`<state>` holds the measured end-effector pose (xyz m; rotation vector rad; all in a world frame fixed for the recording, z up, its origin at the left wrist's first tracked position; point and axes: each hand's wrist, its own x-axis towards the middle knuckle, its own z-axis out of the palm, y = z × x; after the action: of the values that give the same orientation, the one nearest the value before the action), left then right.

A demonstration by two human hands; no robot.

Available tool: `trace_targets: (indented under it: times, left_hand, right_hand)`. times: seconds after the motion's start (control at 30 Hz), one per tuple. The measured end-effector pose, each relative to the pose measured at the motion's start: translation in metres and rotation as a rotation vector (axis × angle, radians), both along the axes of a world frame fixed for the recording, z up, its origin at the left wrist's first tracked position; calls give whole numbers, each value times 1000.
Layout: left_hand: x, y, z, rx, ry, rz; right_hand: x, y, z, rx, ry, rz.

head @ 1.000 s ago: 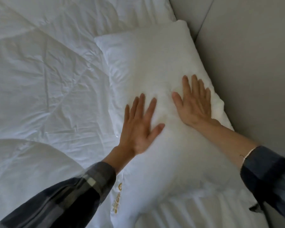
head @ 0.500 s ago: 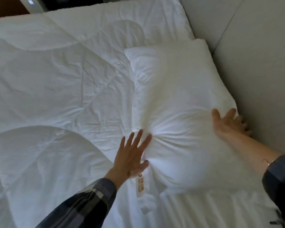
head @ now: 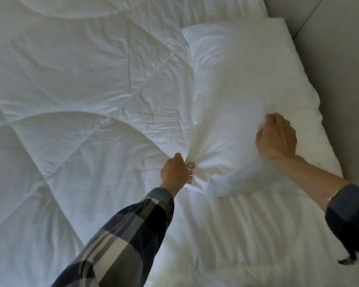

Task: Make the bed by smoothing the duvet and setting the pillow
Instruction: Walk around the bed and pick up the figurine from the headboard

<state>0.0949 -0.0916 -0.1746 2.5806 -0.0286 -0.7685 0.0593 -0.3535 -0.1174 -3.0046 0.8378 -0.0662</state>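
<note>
A white pillow [head: 243, 96] lies lengthwise along the right side of the bed, beside the grey headboard. My left hand [head: 173, 172] is closed on the pillow's near left corner, where the fabric bunches and a small gold label [head: 190, 171] shows. My right hand [head: 277, 138] is fisted in the pillow's right side, pinching the cloth. The white quilted duvet [head: 81, 100] spreads over the left and middle of the bed, creased, with curved stitch lines.
A grey padded headboard [head: 340, 69] runs along the right edge, close against the pillow. A ribbed white mattress cover [head: 247, 235] shows below the pillow. Both forearms wear a dark plaid shirt.
Both hands went from lying flat on top of the pillow to its sides, then closed into grips on the fabric. The view has shifted left and pulled back.
</note>
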Motion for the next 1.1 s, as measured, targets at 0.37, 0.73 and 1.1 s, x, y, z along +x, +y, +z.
trace_targets:
  times: [0.37,0.73,1.1]
  left_hand:
    - [-79,276,148,46,154,143]
    - [-181,472,266,69,-96,488]
    - [-242,762,316,66,-136,616]
  right_hand:
    - [-45,324,107,476,620,445]
    - [-62,572,227,426,575,911]
    - [-95,856,248,373,578,1006]
